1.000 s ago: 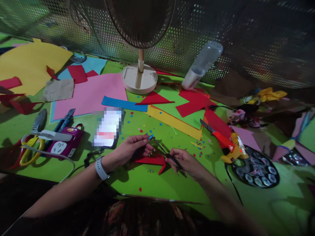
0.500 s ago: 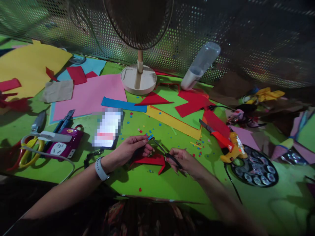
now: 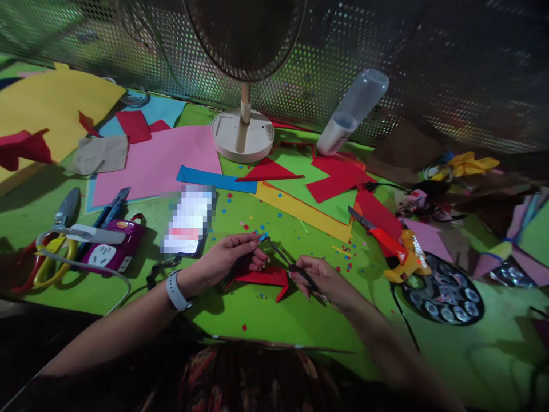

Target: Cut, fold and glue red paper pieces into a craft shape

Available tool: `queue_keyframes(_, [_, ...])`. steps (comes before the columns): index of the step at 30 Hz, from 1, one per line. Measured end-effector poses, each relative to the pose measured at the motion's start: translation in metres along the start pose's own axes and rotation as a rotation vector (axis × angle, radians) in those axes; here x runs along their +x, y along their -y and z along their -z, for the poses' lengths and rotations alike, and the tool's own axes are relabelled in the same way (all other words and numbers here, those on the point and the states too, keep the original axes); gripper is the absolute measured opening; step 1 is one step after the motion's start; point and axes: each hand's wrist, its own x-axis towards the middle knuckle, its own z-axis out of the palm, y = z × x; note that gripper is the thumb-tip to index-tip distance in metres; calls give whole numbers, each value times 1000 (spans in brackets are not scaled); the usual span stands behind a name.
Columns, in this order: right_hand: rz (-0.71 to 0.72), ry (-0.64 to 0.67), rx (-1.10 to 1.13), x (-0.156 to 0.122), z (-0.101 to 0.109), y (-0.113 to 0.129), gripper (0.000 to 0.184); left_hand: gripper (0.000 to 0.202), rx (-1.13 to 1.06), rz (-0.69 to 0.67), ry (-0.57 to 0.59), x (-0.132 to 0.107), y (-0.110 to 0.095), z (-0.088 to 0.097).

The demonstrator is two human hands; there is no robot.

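Between thumb and fingertips, my left hand [image 3: 240, 253] pinches a small strip of blue paper [image 3: 263, 237]. My right hand [image 3: 318, 278] grips the black handles of slim scissors [image 3: 278, 249], whose blades reach up and left to the blue strip. Whether the blades are parted is too small to tell. Below both hands lies a folded piece of red paper [image 3: 262, 277] on the green tabletop. Tiny blue, red and pink paper bits [image 3: 279, 216] are scattered beyond my hands.
A phone [image 3: 189, 220] lies left of my hands, with a purple power strip [image 3: 112, 246] and large scissors [image 3: 67, 212] farther left. To the right are a red utility knife [image 3: 386, 243], an orange glue gun [image 3: 410, 257] and a round black tray [image 3: 446, 320]. A fan [image 3: 243, 137] stands behind.
Both hands keep nearly the same pose, with the scissors still at the blue strip. The view has shifted slightly. The red paper at the far left looks higher and more raised.
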Motion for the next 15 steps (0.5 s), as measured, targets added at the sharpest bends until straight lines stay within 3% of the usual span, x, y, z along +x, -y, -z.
queue_keyframes(15, [21,-23,31,1,-1,-1,49,22,-10,7,-13,1,0,1])
